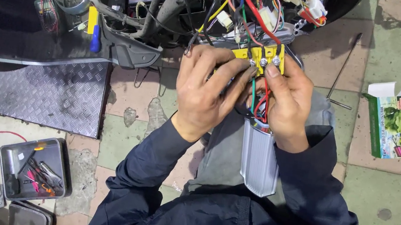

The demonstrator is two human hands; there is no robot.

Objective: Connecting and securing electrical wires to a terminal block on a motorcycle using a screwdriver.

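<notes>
The yellow terminal block (pixel 266 58) is pinched by both the left hand (pixel 207 88) and right hand (pixel 285 102), so a screw (pixel 263 62) could be dropped if loosened carelessly.

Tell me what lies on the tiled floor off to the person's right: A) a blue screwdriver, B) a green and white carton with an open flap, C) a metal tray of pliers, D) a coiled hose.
B: the green and white carton lies there, flap open, beside a thin metal rod.
</notes>
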